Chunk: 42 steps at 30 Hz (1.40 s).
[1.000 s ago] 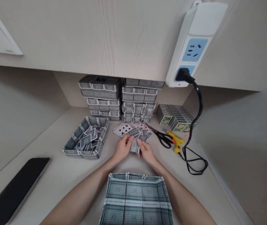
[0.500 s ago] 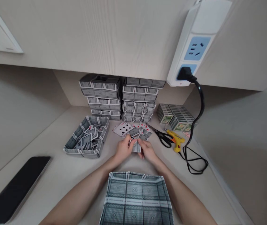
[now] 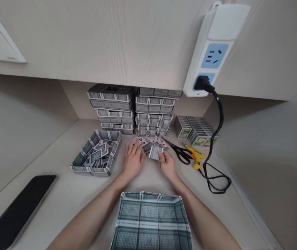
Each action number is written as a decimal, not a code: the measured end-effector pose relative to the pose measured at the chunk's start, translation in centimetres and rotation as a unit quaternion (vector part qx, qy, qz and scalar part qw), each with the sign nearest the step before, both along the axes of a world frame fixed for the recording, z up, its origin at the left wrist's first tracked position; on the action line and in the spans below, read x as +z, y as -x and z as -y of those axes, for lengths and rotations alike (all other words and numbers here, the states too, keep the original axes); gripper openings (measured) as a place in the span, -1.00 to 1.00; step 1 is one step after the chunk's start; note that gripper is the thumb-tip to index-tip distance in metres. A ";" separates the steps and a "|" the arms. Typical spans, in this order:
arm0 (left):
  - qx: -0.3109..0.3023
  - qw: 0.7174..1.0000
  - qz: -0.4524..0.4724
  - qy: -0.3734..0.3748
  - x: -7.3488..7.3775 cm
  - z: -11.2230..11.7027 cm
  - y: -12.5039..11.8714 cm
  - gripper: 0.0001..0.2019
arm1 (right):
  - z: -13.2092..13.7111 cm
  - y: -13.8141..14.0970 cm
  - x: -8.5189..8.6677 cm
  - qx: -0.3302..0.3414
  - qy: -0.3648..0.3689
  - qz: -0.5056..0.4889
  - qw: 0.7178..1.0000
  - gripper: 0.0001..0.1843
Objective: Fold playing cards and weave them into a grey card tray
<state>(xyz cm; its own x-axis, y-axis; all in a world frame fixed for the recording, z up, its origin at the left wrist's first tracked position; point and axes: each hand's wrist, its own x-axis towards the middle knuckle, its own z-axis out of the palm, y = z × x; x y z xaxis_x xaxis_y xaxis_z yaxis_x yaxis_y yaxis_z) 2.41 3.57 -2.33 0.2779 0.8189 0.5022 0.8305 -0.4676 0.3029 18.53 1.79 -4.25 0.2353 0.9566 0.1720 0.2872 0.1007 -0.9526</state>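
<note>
My right hand [image 3: 167,164] pinches a playing card [image 3: 154,152] with its grey patterned back facing up. My left hand [image 3: 133,159] lies with fingers spread over the left part of a loose pile of playing cards [image 3: 156,140], some face up and some face down. An open box made of cards [image 3: 150,211] stands closest to me, between my forearms. To the left, another card box [image 3: 112,166] holds a heap of loose grey-backed pieces [image 3: 98,155].
Stacked card boxes [image 3: 115,104] fill the back. Card packs [image 3: 196,128], black scissors [image 3: 181,152] and a yellow glue gun [image 3: 196,155] with a looped cord lie right. A black flat device [image 3: 20,205] lies front left. A power strip [image 3: 211,52] hangs above.
Both hands were together on a small card piece. My left hand has let go and moved left, opening over the pile, while my right hand has carried the card slightly forward.
</note>
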 end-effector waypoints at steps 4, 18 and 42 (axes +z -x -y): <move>0.032 0.997 -0.070 0.029 -1.4 -0.4 0.1 -0.54 | 0.4 -0.2 0.2 -0.001 0.014 0.094 0.995 -0.60; 0.010 0.991 -0.132 0.028 0.4 0.1 0.9 -0.66 | 0.7 -0.1 1.1 -0.038 0.017 0.279 0.959 -0.63; -0.002 0.990 -0.144 0.007 1.1 0.4 0.7 -0.72 | 1.1 0.3 0.9 0.014 0.018 0.320 0.947 -0.72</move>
<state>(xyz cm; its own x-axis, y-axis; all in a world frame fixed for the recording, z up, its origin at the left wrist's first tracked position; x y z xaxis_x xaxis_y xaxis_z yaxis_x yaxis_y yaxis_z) 1.75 3.14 -1.27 0.4105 0.8238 0.3910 0.8816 -0.4681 0.0606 18.27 0.66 -3.32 0.0685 0.9688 0.2382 0.8041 0.0877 -0.5880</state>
